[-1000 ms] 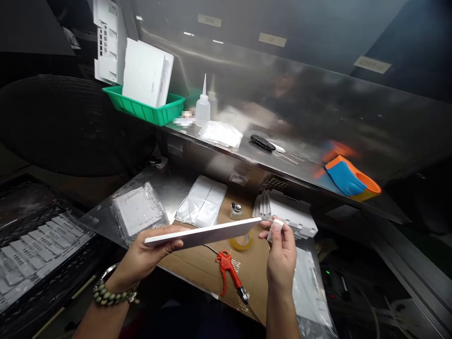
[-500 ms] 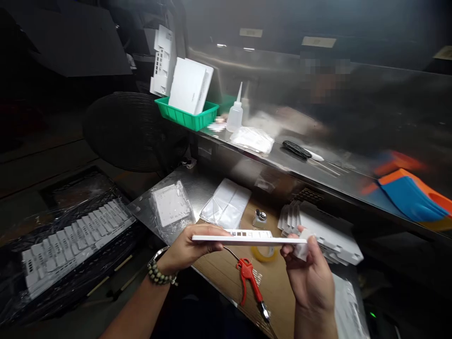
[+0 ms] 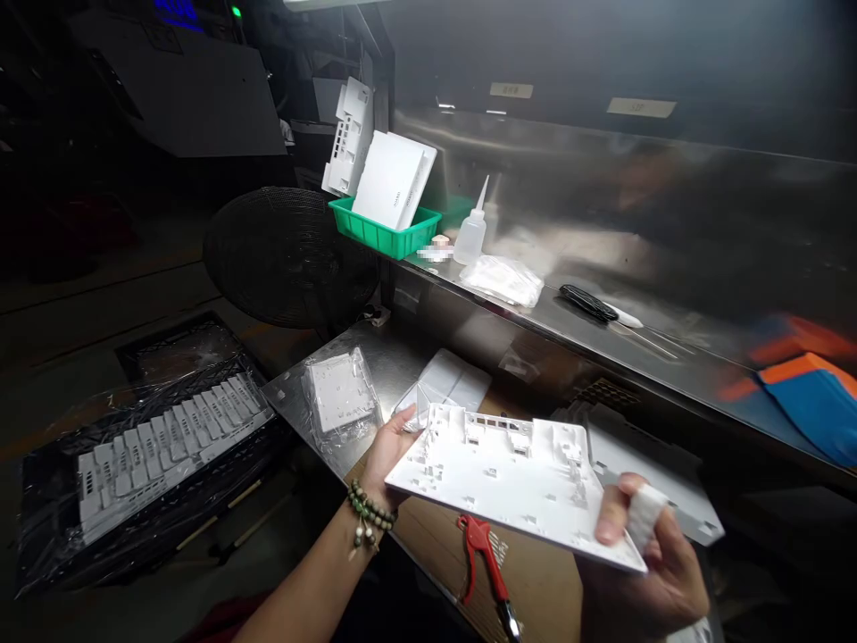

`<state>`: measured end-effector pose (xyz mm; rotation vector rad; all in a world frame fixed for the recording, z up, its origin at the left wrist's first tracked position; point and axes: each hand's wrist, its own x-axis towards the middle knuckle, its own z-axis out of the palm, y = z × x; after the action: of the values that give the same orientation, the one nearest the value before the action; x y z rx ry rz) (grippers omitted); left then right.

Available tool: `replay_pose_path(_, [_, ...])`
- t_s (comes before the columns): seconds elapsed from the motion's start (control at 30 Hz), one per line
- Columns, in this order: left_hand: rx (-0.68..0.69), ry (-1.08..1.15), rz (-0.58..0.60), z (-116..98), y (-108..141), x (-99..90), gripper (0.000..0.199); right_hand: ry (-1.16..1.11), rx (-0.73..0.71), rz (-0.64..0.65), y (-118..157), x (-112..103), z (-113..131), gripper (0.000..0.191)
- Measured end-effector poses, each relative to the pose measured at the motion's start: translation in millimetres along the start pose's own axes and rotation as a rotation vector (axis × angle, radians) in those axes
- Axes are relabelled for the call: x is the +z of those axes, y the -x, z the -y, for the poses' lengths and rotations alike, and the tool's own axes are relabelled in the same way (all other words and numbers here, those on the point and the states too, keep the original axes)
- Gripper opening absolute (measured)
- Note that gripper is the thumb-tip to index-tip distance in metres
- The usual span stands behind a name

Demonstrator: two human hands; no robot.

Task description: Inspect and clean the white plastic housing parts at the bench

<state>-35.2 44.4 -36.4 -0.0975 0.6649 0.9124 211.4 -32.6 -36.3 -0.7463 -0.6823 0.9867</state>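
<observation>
Between my two hands is a white plastic housing panel (image 3: pixel 495 487), tilted so that its inner side with clips and a slotted edge faces me. My left hand (image 3: pixel 392 446) grips its left end, most of the fingers hidden behind it. At the right corner my right hand (image 3: pixel 660 554) pinches the panel, and a folded white wipe (image 3: pixel 646 513) is tucked between its fingers. Below the panel, a red air blow gun (image 3: pixel 483 558) lies on the cardboard (image 3: pixel 536 554). Just behind my right hand stand more white housings (image 3: pixel 656 473), partly covered by the panel.
A bagged white panel (image 3: pixel 341 393) and plastic bags (image 3: pixel 455 379) lie on the metal bench. The shelf holds a green bin (image 3: pixel 385 239) with housings, a squeeze bottle (image 3: pixel 472 234) and a black-corded tool (image 3: pixel 589 304). At left are a row of housings (image 3: pixel 174 446) and a fan (image 3: pixel 287 259).
The panel has turned from edge-on to showing its inner face, its right end now lower and nearer. My right hand has moved right and down; the whole view has shifted.
</observation>
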Motion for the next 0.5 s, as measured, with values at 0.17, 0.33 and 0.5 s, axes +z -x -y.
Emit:
replay_pose_path(0.17, [-0.060,-0.015,0.070,4,5,6.2,0.073,0.528,0.146,0.131,-21,-38,11,0.037])
replay_pose_path(0.33, [0.400,-0.109,0.131,7,26,35.7,0.081,1.182,-0.173,0.045,-20,-31,16,0.039])
replay_pose_path(0.5, [0.485,-0.188,0.205,13,31,45.1,0.069,0.960,-0.297,0.401,30,47,5,0.029])
